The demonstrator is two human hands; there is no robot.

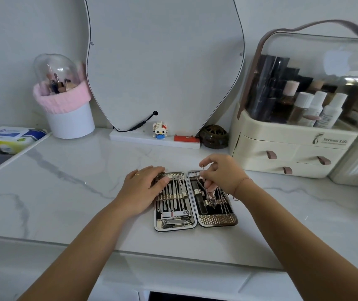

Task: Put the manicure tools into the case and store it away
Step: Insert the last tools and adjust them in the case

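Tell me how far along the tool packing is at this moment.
Many tools sit strapped in the open case. The left hand rests flat on its left half; the right hand pinches a thin tool over the right half. Closing and storing the case remain.

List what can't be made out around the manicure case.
Head view: top-left corner of the case, covered by the left hand.
Head view: what kind the thin tool is; too small, and the right hand pinching it covers its middle.
Head view: right side of the organizer, cut off by the frame edge.
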